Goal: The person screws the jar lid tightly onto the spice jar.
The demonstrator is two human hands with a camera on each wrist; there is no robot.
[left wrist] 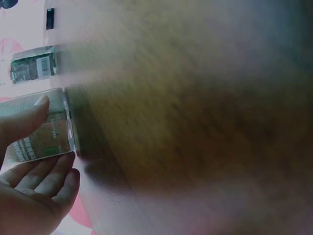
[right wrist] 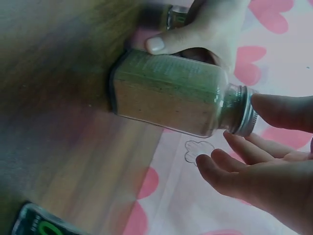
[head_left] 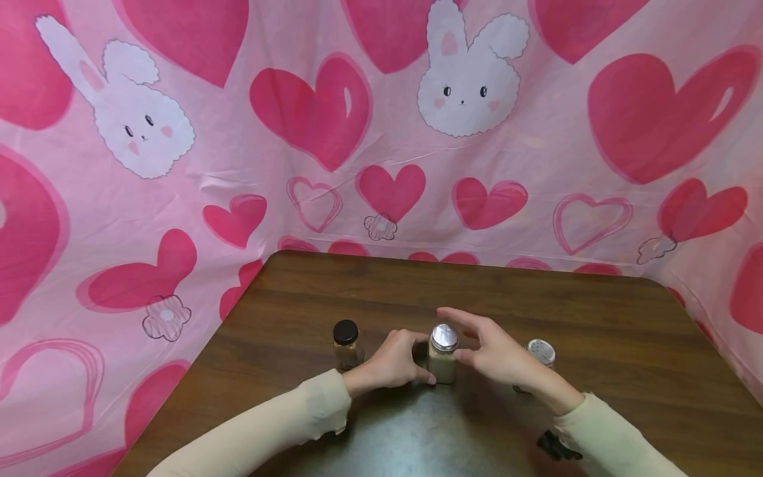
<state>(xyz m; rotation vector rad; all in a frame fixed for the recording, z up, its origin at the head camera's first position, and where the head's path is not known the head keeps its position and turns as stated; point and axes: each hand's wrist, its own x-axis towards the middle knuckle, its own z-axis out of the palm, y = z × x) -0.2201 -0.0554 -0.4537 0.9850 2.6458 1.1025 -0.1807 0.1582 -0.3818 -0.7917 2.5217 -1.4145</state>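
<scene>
A clear glass spice jar with a silver screw lid stands upright on the table in front of me, holding a tan, greenish powder. My left hand grips its left side low down, thumb toward me and index finger toward the far side. Across the label, in the left wrist view, lies that thumb. On the other side, my right hand reaches over with fingers spread and fairly straight. Its thumb touches the lid's edge, and the other fingertips are loosely beside the lid.
To the left stands a jar with a black lid, partly behind my left hand. A shaker with a perforated silver top is half hidden by my right forearm. A black object lies under the right sleeve. Pink heart-patterned cloth surrounds the wooden table.
</scene>
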